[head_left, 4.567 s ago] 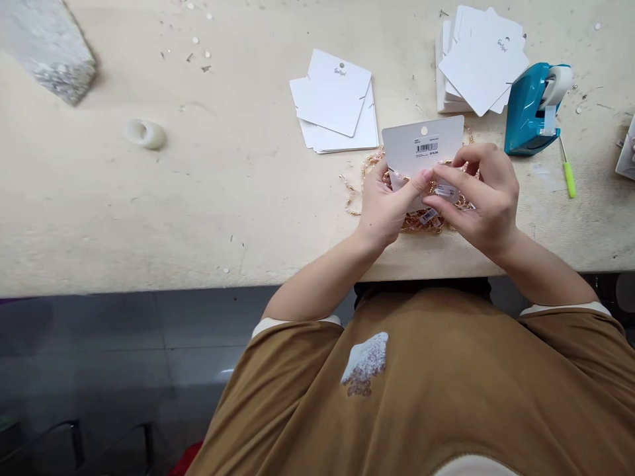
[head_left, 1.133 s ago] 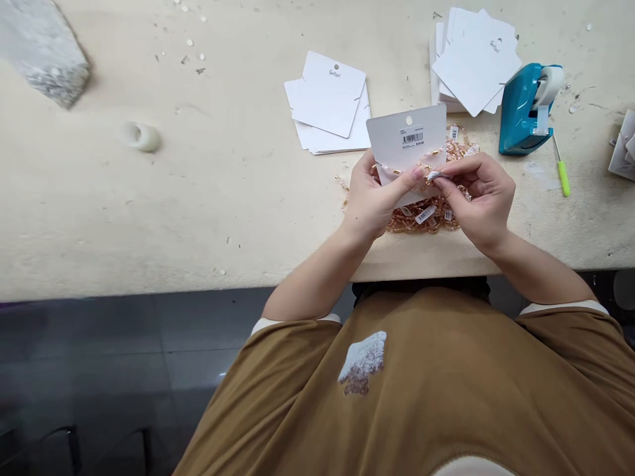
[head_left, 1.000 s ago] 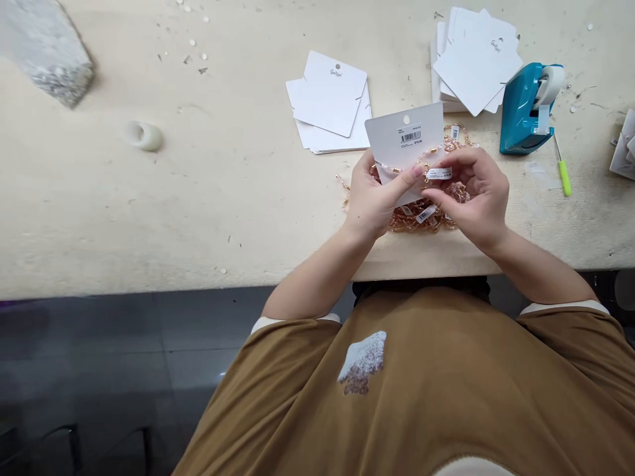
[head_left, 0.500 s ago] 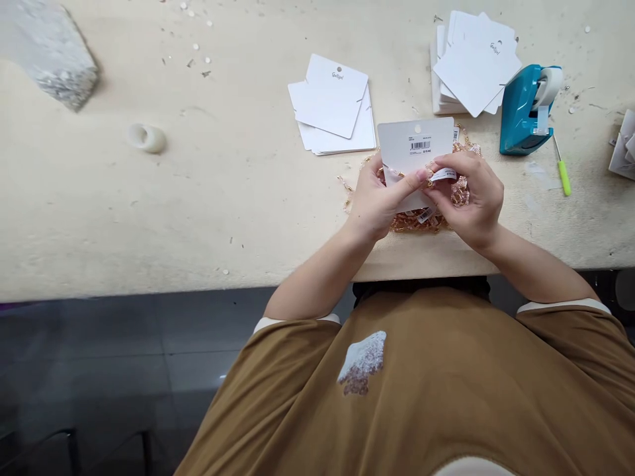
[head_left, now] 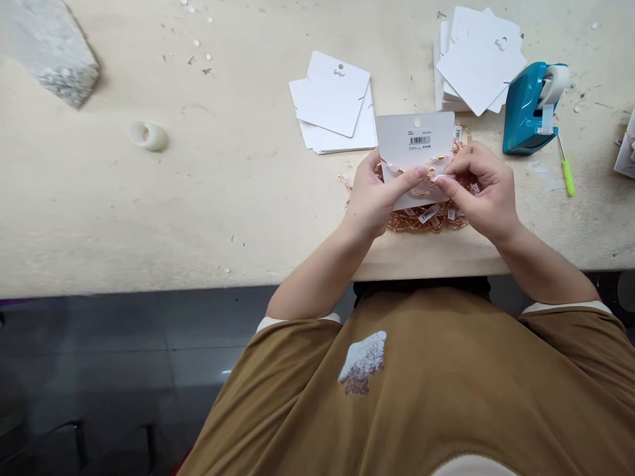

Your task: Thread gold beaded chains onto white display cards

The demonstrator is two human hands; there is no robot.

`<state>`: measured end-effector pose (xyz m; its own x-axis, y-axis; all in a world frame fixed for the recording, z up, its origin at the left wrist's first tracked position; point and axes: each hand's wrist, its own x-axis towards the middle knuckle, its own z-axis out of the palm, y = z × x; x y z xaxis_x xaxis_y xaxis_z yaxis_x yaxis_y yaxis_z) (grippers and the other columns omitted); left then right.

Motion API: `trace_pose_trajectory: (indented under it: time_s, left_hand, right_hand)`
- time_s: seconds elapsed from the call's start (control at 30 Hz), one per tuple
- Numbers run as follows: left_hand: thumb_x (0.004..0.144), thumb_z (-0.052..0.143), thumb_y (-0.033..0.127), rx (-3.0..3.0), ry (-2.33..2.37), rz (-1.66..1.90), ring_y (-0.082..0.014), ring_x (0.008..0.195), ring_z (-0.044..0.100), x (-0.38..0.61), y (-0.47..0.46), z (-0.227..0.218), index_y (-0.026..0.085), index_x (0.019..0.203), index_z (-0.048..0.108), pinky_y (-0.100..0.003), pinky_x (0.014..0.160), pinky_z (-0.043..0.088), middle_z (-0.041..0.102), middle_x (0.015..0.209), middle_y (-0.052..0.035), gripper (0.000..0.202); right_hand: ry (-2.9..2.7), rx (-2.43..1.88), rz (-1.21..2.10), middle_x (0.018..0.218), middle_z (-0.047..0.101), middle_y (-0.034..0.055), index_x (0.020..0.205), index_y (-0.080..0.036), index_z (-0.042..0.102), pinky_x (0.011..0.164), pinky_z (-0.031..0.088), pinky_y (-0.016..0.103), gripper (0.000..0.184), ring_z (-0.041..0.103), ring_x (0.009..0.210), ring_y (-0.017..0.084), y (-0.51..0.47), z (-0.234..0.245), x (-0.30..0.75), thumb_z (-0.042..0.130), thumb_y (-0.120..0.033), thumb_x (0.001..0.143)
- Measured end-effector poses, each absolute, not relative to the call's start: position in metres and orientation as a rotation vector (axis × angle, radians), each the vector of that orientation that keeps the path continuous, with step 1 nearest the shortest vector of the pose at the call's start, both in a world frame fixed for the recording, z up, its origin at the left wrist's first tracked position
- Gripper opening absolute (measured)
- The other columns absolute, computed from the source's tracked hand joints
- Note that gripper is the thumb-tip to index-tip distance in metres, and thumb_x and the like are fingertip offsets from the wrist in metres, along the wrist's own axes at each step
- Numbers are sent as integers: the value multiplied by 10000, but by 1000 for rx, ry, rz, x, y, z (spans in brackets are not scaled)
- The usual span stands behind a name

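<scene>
My left hand (head_left: pixel 370 197) grips the lower left of a white barcoded display card (head_left: pixel 415 140), its thumb lying across the front. A gold and pink bead chain (head_left: pixel 427 173) runs across the card's face. My right hand (head_left: pixel 479 192) pinches this chain with its fingertips at the card's right side, and those fingers hide what lies in the pinch. Below the hands sits a heap of gold chain (head_left: pixel 426 223) with small white barcode tags (head_left: pixel 428 213) on it.
Two stacks of white cards (head_left: pixel 332 99) (head_left: pixel 476 59) lie beyond the hands. To the right are a teal tape dispenser (head_left: pixel 532 109) and a green-handled tool (head_left: pixel 568 177). A white tape roll (head_left: pixel 149 136) and a grey block (head_left: pixel 49 53) lie left.
My right hand has moved slightly right and now covers the small white tag that showed between its fingers. The card sits a little lower and more level.
</scene>
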<state>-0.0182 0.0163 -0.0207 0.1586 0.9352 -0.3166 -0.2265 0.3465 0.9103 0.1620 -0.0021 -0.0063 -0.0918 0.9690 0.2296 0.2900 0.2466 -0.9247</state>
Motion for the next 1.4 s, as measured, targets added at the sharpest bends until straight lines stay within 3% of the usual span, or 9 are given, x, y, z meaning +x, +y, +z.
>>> trace_pose_trajectory:
  time_s: [0.2, 0.53, 0.7, 0.8, 1.0, 1.13, 1.2, 1.27, 1.4]
  left_hand:
    - [514, 982, 511, 705, 1042, 890, -265, 1142, 727, -20, 19, -15, 203, 1102, 663, -396, 1005, 648, 747, 1215, -96, 737]
    - [635, 888, 588, 750, 1026, 884, -301, 1214, 707, -22, 18, -18, 202, 1160, 620, -477, 1075, 621, 723, 1269, -105, 705]
    - [621, 904, 607, 797, 1056, 962, -256, 1109, 740, -19, 16, -18, 226, 1086, 661, -448, 1004, 641, 753, 1159, -58, 648]
    - [652, 882, 607, 826, 1029, 946, -229, 1059, 746, -18, 14, -14, 226, 1058, 679, -414, 968, 647, 764, 1107, -46, 593]
    - [707, 814, 631, 804, 1011, 831, -235, 999, 752, -19, 13, -12, 217, 1090, 676, -421, 905, 660, 766, 1122, -65, 581]
    - [689, 832, 642, 847, 1050, 881, -225, 996, 747, -19, 14, -15, 215, 1093, 674, -387, 881, 658, 762, 1115, -69, 609]
    - [698, 810, 679, 889, 1063, 922, -232, 1025, 742, -20, 15, -18, 217, 1103, 669, -394, 898, 655, 750, 1129, -72, 630]
    - [722, 768, 720, 949, 1090, 972, -243, 1092, 728, -21, 16, -22, 225, 1120, 660, -410, 952, 644, 733, 1141, -70, 644]
    - [762, 695, 759, 1039, 1175, 1086, -227, 1152, 701, -23, 16, -28, 233, 1130, 653, -392, 1022, 616, 714, 1144, -60, 644]
  right_hand:
    - [-1548, -1244, 949, 796, 564, 28, 789, -216, 704, 653, 477, 294, 301, 481, 703, 117, -1, -5, 164, 765, -502, 861]
    - [-1610, -1241, 985, 819, 562, 39, 836, -223, 731, 713, 525, 323, 366, 488, 712, 125, 4, -5, 172, 778, -586, 819]
    - [-1903, -1115, 732, 1078, 598, 90, 1169, -277, 709, 964, 538, 479, 540, 586, 1021, 250, 10, -9, 180, 779, -648, 782]
    - [-2084, -1050, 620, 1166, 587, 85, 1272, -327, 671, 1010, 506, 539, 451, 598, 1058, 265, 11, -13, 180, 719, -541, 877]
    - [-1948, -1052, 525, 1024, 602, 74, 1111, -283, 694, 900, 549, 451, 230, 608, 1000, 232, 7, -12, 176, 678, -402, 915]
    - [-1715, -1005, 606, 931, 649, 40, 972, -274, 680, 762, 558, 361, 72, 626, 873, 178, 3, -7, 171, 628, -311, 940]
    - [-1539, -966, 680, 932, 683, 29, 916, -260, 661, 781, 562, 347, 38, 650, 884, 168, 1, -8, 168, 633, -276, 936]
    - [-1308, -949, 813, 970, 700, 25, 864, -241, 617, 770, 572, 327, 88, 666, 879, 156, 0, -10, 165, 663, -290, 921]
    - [-958, -1066, 1282, 883, 668, -15, 904, -249, 522, 517, 480, 255, 262, 587, 632, 101, 3, -11, 170, 745, -376, 854]
